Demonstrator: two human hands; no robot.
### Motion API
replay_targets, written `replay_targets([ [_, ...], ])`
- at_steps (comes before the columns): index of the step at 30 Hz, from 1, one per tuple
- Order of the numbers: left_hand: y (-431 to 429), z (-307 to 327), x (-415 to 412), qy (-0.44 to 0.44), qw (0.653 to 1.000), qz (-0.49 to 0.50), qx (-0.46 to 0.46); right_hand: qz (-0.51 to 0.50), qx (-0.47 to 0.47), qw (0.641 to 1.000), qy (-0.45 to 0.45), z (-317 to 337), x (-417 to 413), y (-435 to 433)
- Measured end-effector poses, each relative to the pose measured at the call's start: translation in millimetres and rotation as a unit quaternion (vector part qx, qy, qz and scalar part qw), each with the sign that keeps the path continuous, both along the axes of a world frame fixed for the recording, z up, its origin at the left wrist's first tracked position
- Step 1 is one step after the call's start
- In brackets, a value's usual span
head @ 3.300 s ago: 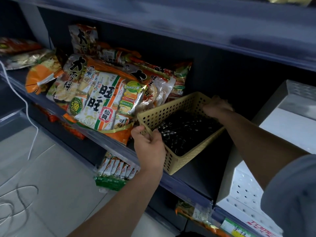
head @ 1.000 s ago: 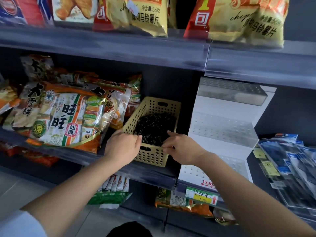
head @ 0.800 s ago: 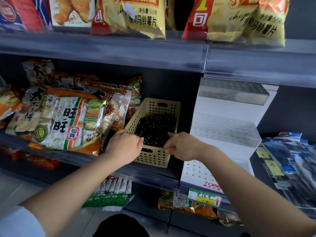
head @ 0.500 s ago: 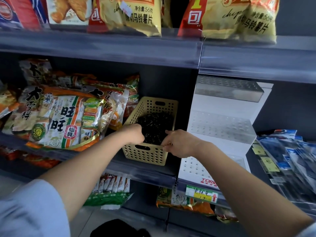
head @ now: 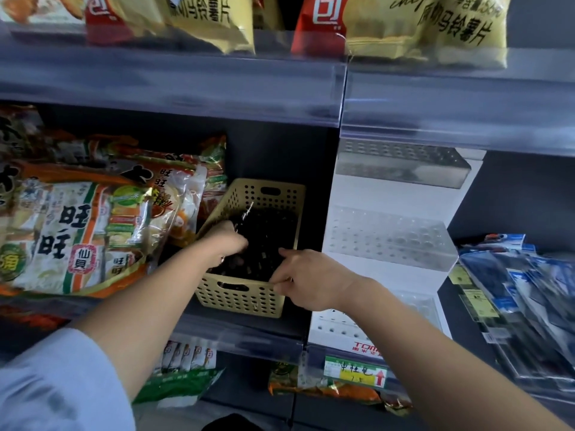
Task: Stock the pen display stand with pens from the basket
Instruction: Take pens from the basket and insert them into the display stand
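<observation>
Digging into the basket [head: 242, 298], our left hand [head: 228, 241] curls its fingers round some pens [head: 264, 241]. And our right hand [head: 311, 279] pinches the near rim.

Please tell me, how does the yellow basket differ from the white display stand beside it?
The basket is yellow and low; the display stand is white and tall, with stepped tiers. The basket holds a heap of dark pens; the display stand's tiers show no pens. Both are perforated and stand side by side on one shelf.
</observation>
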State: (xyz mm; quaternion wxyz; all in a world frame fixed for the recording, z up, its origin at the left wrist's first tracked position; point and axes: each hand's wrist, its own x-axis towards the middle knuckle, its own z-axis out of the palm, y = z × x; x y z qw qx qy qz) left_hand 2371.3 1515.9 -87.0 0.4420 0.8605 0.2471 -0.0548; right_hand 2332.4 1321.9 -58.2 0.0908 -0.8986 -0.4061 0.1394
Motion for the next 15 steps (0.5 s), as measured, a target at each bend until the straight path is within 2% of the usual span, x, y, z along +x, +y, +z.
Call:
replay_targets([
  [4, 8, 23, -8, -0.052, 0.992, 0.004, -0.117, -0.010, 0.007, 1.000, 0.002, 1, -4, 0],
  [6, 9, 30, -12, -0.057, 0.991, 0.005, -0.117, -0.015, 0.016, 1.000, 0.007, 1, -5, -1],
  [11, 0, 34, 5, -0.140, 0.987, 0.081, -0.012, -0.011, 0.042, 0.999, 0.001, -5, -5, -2],
  [13, -9, 32, 18, -0.146, 0.986, 0.057, 0.047, -0.011, 0.063, 0.998, 0.001, -11, -3, -3],
  [15, -18, 21, 32, -0.099, 0.981, -0.014, 0.166, -0.008, 0.080, 0.997, 0.001, -15, -1, -4],
])
